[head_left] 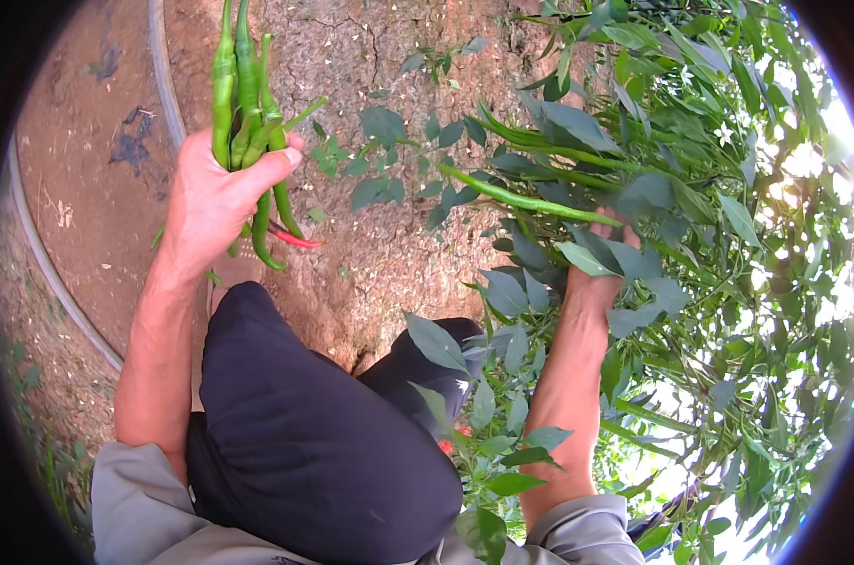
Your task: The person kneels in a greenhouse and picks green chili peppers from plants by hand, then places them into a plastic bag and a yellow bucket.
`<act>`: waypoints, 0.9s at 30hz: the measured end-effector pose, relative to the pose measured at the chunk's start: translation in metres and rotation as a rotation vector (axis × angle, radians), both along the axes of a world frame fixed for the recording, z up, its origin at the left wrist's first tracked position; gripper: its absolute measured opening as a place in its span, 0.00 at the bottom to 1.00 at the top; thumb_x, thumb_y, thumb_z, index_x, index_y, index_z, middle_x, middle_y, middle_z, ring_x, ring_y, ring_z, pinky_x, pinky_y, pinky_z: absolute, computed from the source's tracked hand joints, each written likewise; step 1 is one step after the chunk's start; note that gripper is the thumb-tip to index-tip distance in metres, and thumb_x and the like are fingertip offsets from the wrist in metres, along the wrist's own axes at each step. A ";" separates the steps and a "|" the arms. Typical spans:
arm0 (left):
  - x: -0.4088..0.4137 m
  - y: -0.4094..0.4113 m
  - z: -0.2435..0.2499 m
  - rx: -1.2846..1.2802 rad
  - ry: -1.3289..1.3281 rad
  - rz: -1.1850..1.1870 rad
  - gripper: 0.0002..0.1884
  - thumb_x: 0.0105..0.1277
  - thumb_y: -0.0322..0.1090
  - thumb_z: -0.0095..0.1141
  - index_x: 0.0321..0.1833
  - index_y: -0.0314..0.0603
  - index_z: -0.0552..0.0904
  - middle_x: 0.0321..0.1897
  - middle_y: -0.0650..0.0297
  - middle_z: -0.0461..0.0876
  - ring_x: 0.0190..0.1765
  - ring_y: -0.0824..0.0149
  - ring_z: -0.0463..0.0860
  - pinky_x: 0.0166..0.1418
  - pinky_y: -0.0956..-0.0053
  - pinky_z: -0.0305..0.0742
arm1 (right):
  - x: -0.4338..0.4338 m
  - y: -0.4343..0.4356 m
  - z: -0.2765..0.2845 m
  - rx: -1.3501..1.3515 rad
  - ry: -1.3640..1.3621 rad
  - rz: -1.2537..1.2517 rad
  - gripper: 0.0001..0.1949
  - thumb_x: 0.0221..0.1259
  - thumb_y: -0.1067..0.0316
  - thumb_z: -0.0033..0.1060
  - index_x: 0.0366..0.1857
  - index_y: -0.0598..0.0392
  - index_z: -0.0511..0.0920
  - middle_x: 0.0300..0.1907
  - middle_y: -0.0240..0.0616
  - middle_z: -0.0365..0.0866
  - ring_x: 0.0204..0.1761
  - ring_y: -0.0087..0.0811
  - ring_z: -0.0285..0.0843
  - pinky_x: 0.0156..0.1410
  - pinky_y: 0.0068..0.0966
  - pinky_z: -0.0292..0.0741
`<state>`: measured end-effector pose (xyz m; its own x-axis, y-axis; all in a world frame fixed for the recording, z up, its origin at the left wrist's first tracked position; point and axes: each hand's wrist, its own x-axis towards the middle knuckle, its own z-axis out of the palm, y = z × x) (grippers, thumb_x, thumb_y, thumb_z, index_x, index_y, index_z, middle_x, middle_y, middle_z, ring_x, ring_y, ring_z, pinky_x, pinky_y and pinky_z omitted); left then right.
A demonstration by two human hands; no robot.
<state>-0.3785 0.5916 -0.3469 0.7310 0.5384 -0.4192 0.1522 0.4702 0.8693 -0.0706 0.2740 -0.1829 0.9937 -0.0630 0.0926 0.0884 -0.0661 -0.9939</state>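
A bunch of long green chili peppers [247, 78] is gripped in my left hand [219, 180], at the upper left. The tip of a red chili pepper [296, 239] shows below that hand, among the green ones. My right hand [614, 236] reaches into the chili plant [681, 212] on the right, its fingers partly covered by leaves. Just at its fingertips lies a long green chili pepper [526, 200], slanting to the left. More green peppers [568, 152] hang among the leaves above it. Whether the right fingers have closed on anything cannot be told.
Cracked bare soil [370, 282] with low weeds [381, 127] lies before my bent knees. A grey hose [53, 268] curves over the ground at the left. Dense chili foliage fills the right side, and leafy branches [505, 445] hang in front of my right forearm.
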 end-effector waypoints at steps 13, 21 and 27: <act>-0.001 0.010 0.001 -0.033 -0.041 0.032 0.09 0.69 0.29 0.71 0.49 0.34 0.91 0.36 0.68 0.90 0.39 0.76 0.84 0.47 0.74 0.81 | 0.007 -0.022 0.033 0.038 0.115 0.043 0.09 0.87 0.62 0.47 0.56 0.53 0.75 0.36 0.30 0.73 0.32 0.25 0.66 0.37 0.24 0.74; 0.003 0.008 -0.009 0.054 -0.063 0.052 0.09 0.70 0.35 0.71 0.48 0.39 0.92 0.28 0.74 0.83 0.26 0.82 0.74 0.29 0.80 0.66 | -0.001 0.004 0.036 0.013 0.053 -0.240 0.10 0.85 0.65 0.47 0.43 0.57 0.78 0.36 0.37 0.75 0.34 0.28 0.71 0.40 0.26 0.80; 0.003 0.014 0.003 -0.028 -0.024 0.014 0.09 0.68 0.29 0.71 0.47 0.32 0.90 0.34 0.68 0.88 0.37 0.76 0.83 0.45 0.74 0.80 | 0.000 -0.001 0.050 0.059 0.248 -0.175 0.09 0.85 0.63 0.44 0.41 0.48 0.76 0.21 0.24 0.60 0.20 0.22 0.56 0.24 0.22 0.61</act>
